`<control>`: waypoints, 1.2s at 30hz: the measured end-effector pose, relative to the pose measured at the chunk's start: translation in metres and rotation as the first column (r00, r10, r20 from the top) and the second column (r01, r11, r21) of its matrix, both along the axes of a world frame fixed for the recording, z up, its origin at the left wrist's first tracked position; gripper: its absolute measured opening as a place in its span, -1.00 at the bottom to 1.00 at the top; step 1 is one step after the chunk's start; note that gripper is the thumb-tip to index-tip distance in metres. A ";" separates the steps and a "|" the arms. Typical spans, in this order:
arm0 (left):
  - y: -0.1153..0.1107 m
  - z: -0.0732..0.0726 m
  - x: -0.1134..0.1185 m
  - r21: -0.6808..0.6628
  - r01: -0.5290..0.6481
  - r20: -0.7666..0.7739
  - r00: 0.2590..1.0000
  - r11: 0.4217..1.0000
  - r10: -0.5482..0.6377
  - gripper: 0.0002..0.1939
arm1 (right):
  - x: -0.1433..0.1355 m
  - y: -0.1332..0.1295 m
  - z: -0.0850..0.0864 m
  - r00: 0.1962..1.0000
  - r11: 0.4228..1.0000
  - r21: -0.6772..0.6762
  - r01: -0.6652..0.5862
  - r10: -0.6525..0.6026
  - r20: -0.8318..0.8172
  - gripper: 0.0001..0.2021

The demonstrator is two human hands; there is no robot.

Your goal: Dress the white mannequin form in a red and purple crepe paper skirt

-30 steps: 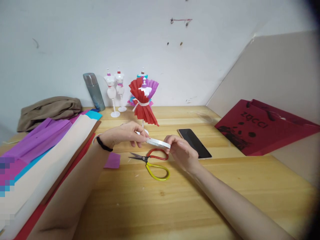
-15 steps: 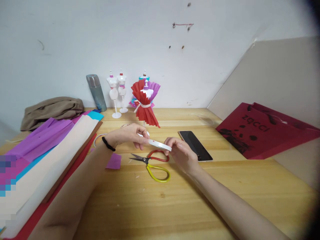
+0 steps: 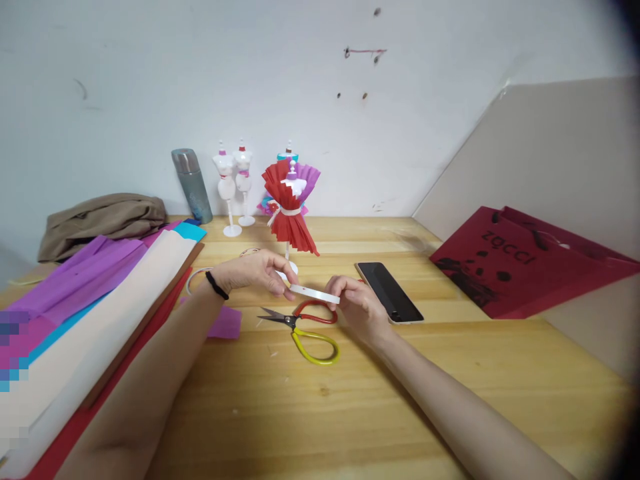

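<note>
Between my two hands is a narrow white roll of tape [image 3: 315,294], seen nearly edge-on, with a small red mark near its left end. My left hand [image 3: 257,270], with a black band at the wrist, pinches the left end between thumb and fingers. My right hand [image 3: 359,307] has its fingers curled on the right end. Just below the roll lie scissors [image 3: 290,321] on the table, blades apart, with one red and one yellow handle. Behind the hands stands a small white dress form [image 3: 294,183] wearing a red pleated paper dress with a pale waist tie.
Coloured paper sheets [image 3: 125,313] are stacked at left, with a brown cloth [image 3: 105,220] behind. A bottle [image 3: 193,187] and more dress forms [image 3: 227,190] stand along the wall. A phone [image 3: 390,291] lies right of my hands; a red paper bag [image 3: 525,267] leans at far right.
The roll has dropped slightly and shifted a little left, its flat side now less visible. Both hands still hold it, and the other things stay in place.
</note>
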State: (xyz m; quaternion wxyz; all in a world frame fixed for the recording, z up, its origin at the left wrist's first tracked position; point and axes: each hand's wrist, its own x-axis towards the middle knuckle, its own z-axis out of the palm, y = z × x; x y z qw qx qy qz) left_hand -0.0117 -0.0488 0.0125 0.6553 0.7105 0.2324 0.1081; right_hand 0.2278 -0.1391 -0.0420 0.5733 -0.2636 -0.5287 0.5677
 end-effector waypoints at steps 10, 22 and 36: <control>0.002 0.018 -0.020 0.102 -0.075 -0.163 0.982 0.992 0.091 -0.58 | 0.019 0.013 -0.007 0.933 0.972 0.143 0.188 -0.222 0.282 -0.72; 0.010 0.025 -0.031 0.393 -0.387 -0.274 0.816 0.834 0.509 -0.83 | 0.027 0.040 -0.037 0.497 0.901 0.385 0.200 -0.432 0.753 -0.76; -0.011 -0.034 0.047 0.844 -0.039 -0.219 0.886 0.535 0.409 -0.69 | 0.022 0.023 -0.015 0.555 0.870 0.440 0.222 -0.484 0.676 -0.83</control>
